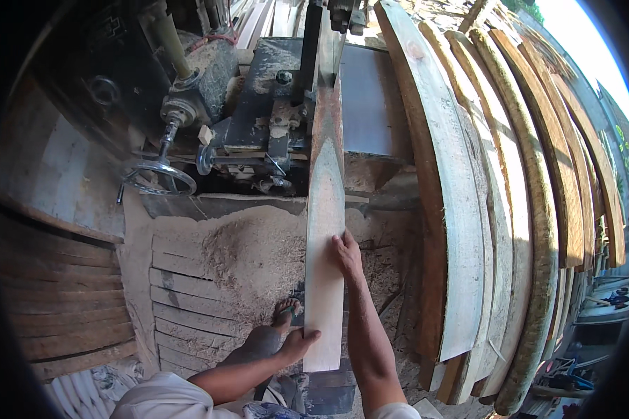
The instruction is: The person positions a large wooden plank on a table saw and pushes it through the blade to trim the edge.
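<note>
A long pale plank [323, 181] runs away from me onto a dark saw machine's table [370, 91], its far end at the upper guide assembly [340, 17]. My left hand [300, 343] is closed on the plank's left edge close to its near end. My right hand [346, 250] grips the right edge farther up, fingers wrapped on it. Left of the plank are a dark metal fence and clamp assembly [279, 119] and a chromed handwheel [157, 178].
Stacked boards [461, 230] and a bark-covered log [538, 230] line the right side. A wooden panel [63, 307] stands at the left. Sawdust [237, 251] lies over the slatted floor [189, 300], where my sandalled foot [284, 314] shows beside the plank.
</note>
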Action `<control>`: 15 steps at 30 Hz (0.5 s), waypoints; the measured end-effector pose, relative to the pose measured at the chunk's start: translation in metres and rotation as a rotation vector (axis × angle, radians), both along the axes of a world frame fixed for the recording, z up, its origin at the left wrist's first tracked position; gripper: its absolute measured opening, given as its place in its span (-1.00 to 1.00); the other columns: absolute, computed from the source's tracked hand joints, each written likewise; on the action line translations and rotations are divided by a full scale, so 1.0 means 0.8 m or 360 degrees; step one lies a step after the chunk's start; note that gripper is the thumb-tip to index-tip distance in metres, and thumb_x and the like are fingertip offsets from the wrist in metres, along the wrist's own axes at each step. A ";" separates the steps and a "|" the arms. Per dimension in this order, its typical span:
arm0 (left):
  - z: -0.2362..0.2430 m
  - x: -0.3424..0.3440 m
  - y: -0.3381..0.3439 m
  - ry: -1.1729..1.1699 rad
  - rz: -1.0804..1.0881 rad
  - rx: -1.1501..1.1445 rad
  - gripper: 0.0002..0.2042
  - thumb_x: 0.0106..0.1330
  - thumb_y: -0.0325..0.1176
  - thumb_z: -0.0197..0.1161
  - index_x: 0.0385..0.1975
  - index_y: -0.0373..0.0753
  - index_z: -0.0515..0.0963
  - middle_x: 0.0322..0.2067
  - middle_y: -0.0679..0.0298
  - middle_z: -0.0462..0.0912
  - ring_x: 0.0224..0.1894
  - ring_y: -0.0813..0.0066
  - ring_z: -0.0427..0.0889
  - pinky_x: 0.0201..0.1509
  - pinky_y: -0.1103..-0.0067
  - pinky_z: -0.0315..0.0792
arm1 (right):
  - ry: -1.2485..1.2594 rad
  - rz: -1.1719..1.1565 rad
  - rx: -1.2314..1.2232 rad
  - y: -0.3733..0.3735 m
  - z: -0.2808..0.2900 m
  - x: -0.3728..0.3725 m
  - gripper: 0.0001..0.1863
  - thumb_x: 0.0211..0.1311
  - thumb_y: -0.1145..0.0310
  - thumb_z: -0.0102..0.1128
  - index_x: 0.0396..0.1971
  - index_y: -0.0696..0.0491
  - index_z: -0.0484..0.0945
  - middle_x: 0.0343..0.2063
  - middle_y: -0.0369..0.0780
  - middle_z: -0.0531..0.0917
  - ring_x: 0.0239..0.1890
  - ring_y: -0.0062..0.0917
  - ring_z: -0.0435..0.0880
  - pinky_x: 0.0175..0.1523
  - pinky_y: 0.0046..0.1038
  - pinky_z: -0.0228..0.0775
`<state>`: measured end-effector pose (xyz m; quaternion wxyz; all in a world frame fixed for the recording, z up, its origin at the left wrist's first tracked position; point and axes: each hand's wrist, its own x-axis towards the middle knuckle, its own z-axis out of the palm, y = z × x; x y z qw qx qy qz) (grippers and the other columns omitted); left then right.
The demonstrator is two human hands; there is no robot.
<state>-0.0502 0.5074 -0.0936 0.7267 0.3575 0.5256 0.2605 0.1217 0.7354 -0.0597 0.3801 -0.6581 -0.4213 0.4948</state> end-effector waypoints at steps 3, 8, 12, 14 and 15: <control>-0.021 0.024 0.172 0.0367 0.0196 -0.0002 -0.43 0.26 0.18 0.18 -0.30 -0.37 0.64 -0.43 0.19 0.67 -0.31 0.45 0.60 -0.22 0.44 0.42 | -0.0129 0.0097 -0.0063 -0.015 0.017 0.005 -0.45 0.40 0.24 -0.02 0.33 0.11 0.22 0.11 -0.10 0.53 0.15 -0.43 0.49 0.25 -0.46 0.24; -0.004 0.043 0.361 0.0051 0.0764 -0.0223 -0.58 0.33 0.05 0.18 -0.25 -0.27 0.54 -0.38 0.33 0.59 -0.34 0.57 0.56 -0.24 0.59 0.44 | -0.0259 0.0000 -0.0011 0.024 -0.043 -0.008 -0.50 0.44 0.17 -0.12 0.32 0.00 0.24 0.09 -0.09 0.55 0.14 -0.39 0.51 0.12 -0.47 0.38; 0.014 0.027 0.323 -0.0229 0.0865 0.0175 -0.66 0.38 -0.04 0.16 -0.23 -0.25 0.47 -0.31 0.30 0.62 -0.29 0.56 0.57 -0.22 0.60 0.44 | -0.0279 0.0108 -0.0046 0.204 -0.057 -0.002 -0.49 0.45 0.02 -0.19 0.35 -0.22 0.13 0.08 -0.07 0.53 0.01 -0.32 0.60 -0.25 -0.33 0.58; 0.007 0.014 0.273 -0.0296 0.0632 -0.0026 -0.72 0.38 -0.10 0.16 -0.22 -0.23 0.50 -0.39 0.32 0.61 -0.40 0.63 0.55 -0.33 0.67 0.42 | -0.0421 0.0394 -0.0490 0.248 -0.035 0.017 -0.42 0.44 0.01 -0.15 0.42 -0.36 0.02 0.28 -0.06 0.36 0.19 -0.28 0.48 -0.12 -0.21 0.57; 0.001 0.012 0.243 -0.0141 0.0572 -0.0174 -0.72 0.37 -0.10 0.17 -0.25 -0.22 0.51 -0.40 0.34 0.61 -0.41 0.64 0.55 -0.36 0.67 0.42 | -0.0721 0.0887 -0.0310 0.248 -0.030 0.009 -0.42 0.43 0.03 -0.12 0.41 -0.38 0.06 0.30 -0.08 0.32 0.23 -0.27 0.42 -0.02 -0.16 0.51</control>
